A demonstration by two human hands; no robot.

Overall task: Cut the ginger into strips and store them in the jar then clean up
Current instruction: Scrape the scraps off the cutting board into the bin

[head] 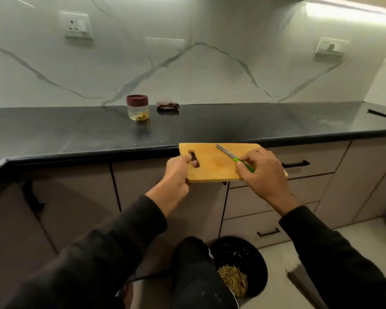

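A wooden cutting board (212, 162) is held in the air in front of the black counter's front edge (120, 150). My left hand (176, 177) grips its left end by the handle slot. My right hand (262, 172) holds the board's right end and pins a green-handled knife (232, 156) flat on its top, blade pointing away to the left. The board's surface looks bare. A clear jar (138, 110) with a dark red lid stands closed at the back of the counter, with ginger strips at its bottom.
A black bin (243, 257) stands on the floor below the board, with pale scraps inside. A dark brown cloth (167, 106) lies next to the jar. Grey cabinet doors and drawers (299, 166) run under the counter. A dark object (381, 113) lies at the far right.
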